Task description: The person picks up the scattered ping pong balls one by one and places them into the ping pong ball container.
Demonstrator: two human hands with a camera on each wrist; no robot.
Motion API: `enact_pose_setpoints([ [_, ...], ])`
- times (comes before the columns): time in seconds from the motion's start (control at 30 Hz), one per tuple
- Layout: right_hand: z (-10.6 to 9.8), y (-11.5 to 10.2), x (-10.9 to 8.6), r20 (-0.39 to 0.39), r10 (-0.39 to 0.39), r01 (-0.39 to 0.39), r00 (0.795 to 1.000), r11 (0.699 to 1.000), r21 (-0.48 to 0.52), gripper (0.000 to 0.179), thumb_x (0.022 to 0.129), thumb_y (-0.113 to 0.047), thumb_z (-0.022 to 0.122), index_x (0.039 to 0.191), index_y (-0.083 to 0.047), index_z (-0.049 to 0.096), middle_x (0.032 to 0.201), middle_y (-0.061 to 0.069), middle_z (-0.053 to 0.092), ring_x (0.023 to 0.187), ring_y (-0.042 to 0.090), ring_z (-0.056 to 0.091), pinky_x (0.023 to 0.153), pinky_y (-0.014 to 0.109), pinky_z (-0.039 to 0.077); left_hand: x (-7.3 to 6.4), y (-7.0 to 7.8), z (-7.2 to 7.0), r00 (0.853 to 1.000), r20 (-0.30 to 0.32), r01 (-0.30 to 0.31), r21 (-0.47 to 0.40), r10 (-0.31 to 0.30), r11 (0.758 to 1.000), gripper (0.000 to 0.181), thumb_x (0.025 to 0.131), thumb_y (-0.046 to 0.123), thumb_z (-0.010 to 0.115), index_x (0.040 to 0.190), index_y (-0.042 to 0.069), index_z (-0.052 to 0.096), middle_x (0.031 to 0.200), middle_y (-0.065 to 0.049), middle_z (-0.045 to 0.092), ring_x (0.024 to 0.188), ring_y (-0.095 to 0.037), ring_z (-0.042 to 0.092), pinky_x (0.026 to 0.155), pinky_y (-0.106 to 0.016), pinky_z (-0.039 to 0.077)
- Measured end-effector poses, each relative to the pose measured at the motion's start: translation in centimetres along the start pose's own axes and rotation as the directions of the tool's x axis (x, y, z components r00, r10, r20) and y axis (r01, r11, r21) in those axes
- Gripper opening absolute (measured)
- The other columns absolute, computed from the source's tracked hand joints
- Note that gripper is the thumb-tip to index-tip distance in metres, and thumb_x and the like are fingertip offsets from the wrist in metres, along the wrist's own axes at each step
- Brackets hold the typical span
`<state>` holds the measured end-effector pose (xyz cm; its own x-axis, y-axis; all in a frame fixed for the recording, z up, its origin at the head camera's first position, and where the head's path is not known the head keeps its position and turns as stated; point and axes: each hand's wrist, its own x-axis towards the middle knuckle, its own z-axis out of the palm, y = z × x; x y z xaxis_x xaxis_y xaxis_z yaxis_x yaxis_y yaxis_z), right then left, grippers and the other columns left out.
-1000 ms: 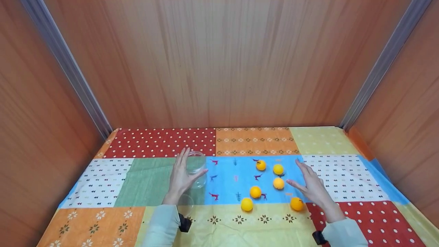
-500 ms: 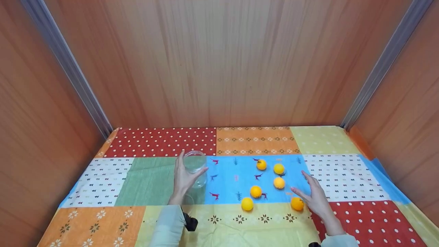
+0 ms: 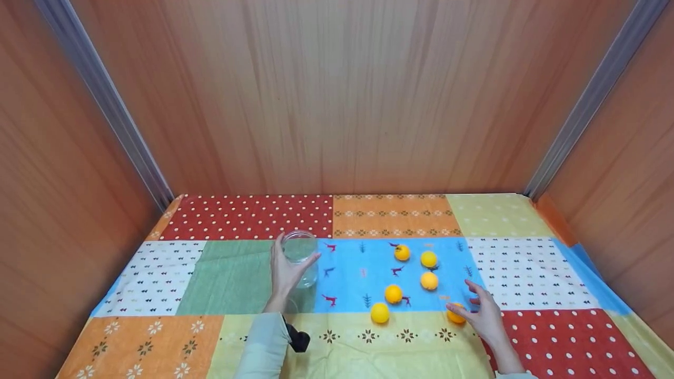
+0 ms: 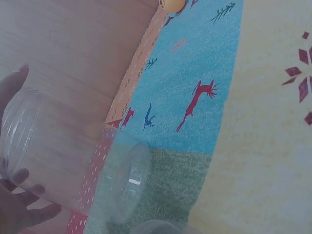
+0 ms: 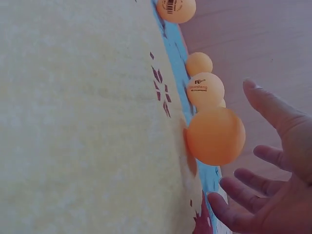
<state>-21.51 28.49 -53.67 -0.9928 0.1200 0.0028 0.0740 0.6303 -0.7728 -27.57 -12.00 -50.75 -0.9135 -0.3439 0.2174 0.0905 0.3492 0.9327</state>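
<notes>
A clear plastic jar (image 3: 302,249) stands upright on the patchwork tablecloth. My left hand (image 3: 285,273) holds it near the rim, thumb on one side and fingers on the other, as the left wrist view also shows around the jar (image 4: 68,161). Over at the right, my right hand (image 3: 485,317) hovers beside an orange ping-pong ball (image 3: 454,315) with thumb and fingers spread, partly covering it in the head view. In the right wrist view a gap shows between the hand (image 5: 273,180) and that ball (image 5: 216,136).
Several more ping-pong balls (image 3: 429,281) lie scattered on the blue patch, one (image 3: 379,313) at its front edge. A clear round object (image 4: 158,228) sits near the jar, partly cut off. Wood-patterned panels (image 3: 347,105) stand behind and at both sides.
My right hand has come down toward the near orange ball, and its fingers have drawn in somewhat. The left hand has shifted slightly right, settling around the jar, which stays in place.
</notes>
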Motion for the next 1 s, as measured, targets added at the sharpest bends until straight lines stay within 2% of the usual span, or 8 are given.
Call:
enact_pose_setpoints([
  [0.23, 0.27, 0.29, -0.26, -0.01, 0.022, -0.022, 1.0, 1.0, -0.015, 0.073, 0.069, -0.031, 0.075, 0.125, 0.001, 0.041, 0.118, 0.024, 0.043, 0.094, 0.032, 0.049, 0.083, 0.045, 0.041, 0.04, -0.18, 0.2, 1.0, -0.014, -0.021, -0.026, 0.021, 0.999, 0.088, 0.065, 0.036, 0.077, 0.131, 0.005, 0.028, 0.129, -0.014, 0.036, 0.121, -0.031, 0.032, 0.095, -0.053, 0.029],
  [0.4, 0.36, 0.35, -0.36, 0.007, 0.064, -0.064, 0.998, 0.998, -0.01, 0.069, 0.068, -0.032, 0.076, 0.12, 0.002, 0.045, 0.113, 0.022, 0.047, 0.088, 0.027, 0.048, 0.078, 0.037, 0.042, 0.1, -0.3, 0.14, 1.0, 0.008, -0.003, -0.04, 0.003, 0.999, 0.088, 0.066, 0.036, 0.077, 0.131, 0.005, 0.027, 0.129, -0.016, 0.036, 0.121, -0.032, 0.032, 0.096, -0.051, 0.029],
  [0.53, 0.56, 0.58, -0.46, -0.003, 0.072, -0.072, 0.997, 0.997, 0.005, 0.062, 0.067, -0.031, 0.076, 0.113, 0.003, 0.05, 0.105, 0.018, 0.052, 0.083, 0.024, 0.051, 0.074, 0.032, 0.044, 0.19, -0.4, 0.17, 1.0, 0.007, 0.006, -0.06, -0.006, 0.998, 0.084, 0.067, 0.033, 0.077, 0.13, 0.006, 0.027, 0.128, -0.015, 0.037, 0.12, -0.031, 0.032, 0.096, -0.051, 0.029],
  [0.67, 0.74, 0.69, -0.54, 0.005, 0.083, -0.083, 0.997, 0.996, 0.018, 0.057, 0.067, -0.031, 0.076, 0.107, 0.002, 0.053, 0.098, 0.013, 0.056, 0.08, 0.022, 0.052, 0.072, 0.029, 0.045, 0.18, -0.57, 0.22, 1.0, -0.003, 0.01, -0.085, -0.01, 0.996, 0.082, 0.066, 0.036, 0.076, 0.128, 0.011, 0.029, 0.128, -0.014, 0.038, 0.12, -0.03, 0.033, 0.096, -0.05, 0.029],
  [0.9, 0.88, 0.59, -0.5, 0.047, 0.121, -0.122, 0.992, 0.992, 0.013, 0.051, 0.07, -0.031, 0.074, 0.102, 0.003, 0.053, 0.094, 0.011, 0.056, 0.08, 0.02, 0.05, 0.07, 0.029, 0.043, 0.09, -0.72, 0.41, 1.0, -0.02, -0.007, -0.124, 0.005, 0.992, 0.084, 0.063, 0.043, 0.076, 0.126, 0.012, 0.031, 0.127, -0.012, 0.039, 0.12, -0.028, 0.033, 0.095, -0.051, 0.029],
  [1.0, 1.06, 0.59, -0.44, 0.048, 0.115, -0.116, 0.992, 0.993, 0.014, 0.051, 0.07, -0.031, 0.074, 0.101, 0.003, 0.054, 0.092, 0.01, 0.056, 0.081, 0.021, 0.051, 0.071, 0.03, 0.044, -0.02, -0.73, 0.44, 1.0, -0.018, -0.003, -0.128, 0.0, 0.992, 0.084, 0.063, 0.044, 0.075, 0.127, 0.012, 0.031, 0.127, -0.012, 0.039, 0.119, -0.027, 0.034, 0.095, -0.052, 0.029],
])
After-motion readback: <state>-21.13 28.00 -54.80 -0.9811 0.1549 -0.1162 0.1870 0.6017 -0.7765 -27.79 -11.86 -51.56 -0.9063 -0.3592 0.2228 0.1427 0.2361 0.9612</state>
